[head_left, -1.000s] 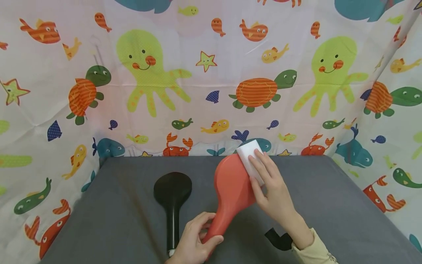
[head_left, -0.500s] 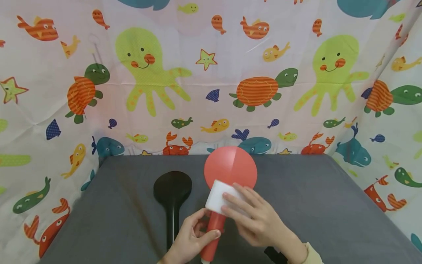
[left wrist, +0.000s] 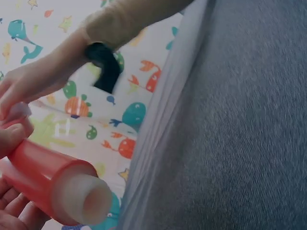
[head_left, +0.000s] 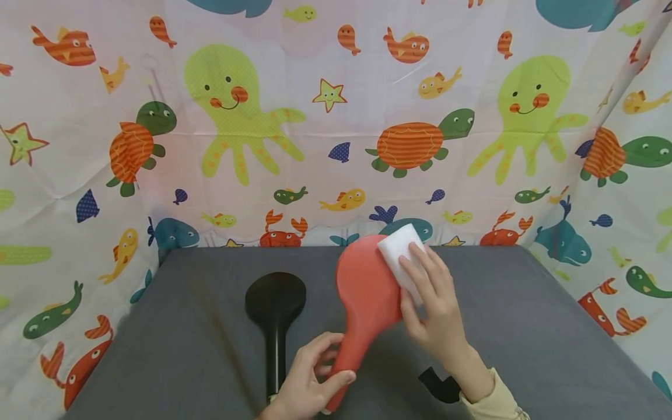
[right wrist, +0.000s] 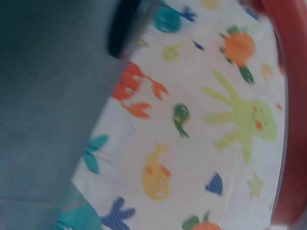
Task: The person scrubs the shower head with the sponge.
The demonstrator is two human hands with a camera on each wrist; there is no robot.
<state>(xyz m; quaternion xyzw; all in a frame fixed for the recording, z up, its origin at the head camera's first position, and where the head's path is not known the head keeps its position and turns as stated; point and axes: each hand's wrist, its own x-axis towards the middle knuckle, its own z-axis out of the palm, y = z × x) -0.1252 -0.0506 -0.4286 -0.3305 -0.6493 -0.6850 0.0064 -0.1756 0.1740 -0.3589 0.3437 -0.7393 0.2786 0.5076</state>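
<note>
My left hand (head_left: 310,373) grips the handle of a red handheld shower head (head_left: 364,286), tilted with its round head up and to the right. In the left wrist view a pale hollow connector (left wrist: 88,199) ends that handle. Fingers of my right hand (head_left: 436,309) hold a white sponge block (head_left: 401,251) against the right edge of the round head. Blurred red at the right wrist view's side is the shower head (right wrist: 295,120); the right hand is mostly out of that view. A black shower head (head_left: 275,300) lies on the table, left of the red one.
Dark grey cloth covers the table (head_left: 525,326). A white curtain (head_left: 320,58) printed with sea animals hangs behind and at both sides. A black strap (head_left: 440,386) hangs at my right wrist, beside the light sleeve (head_left: 493,399).
Half a second ago the sponge was down at the handle's neck; now it is up at the head's right edge. The shower head has turned in my left hand, showing its side again.
</note>
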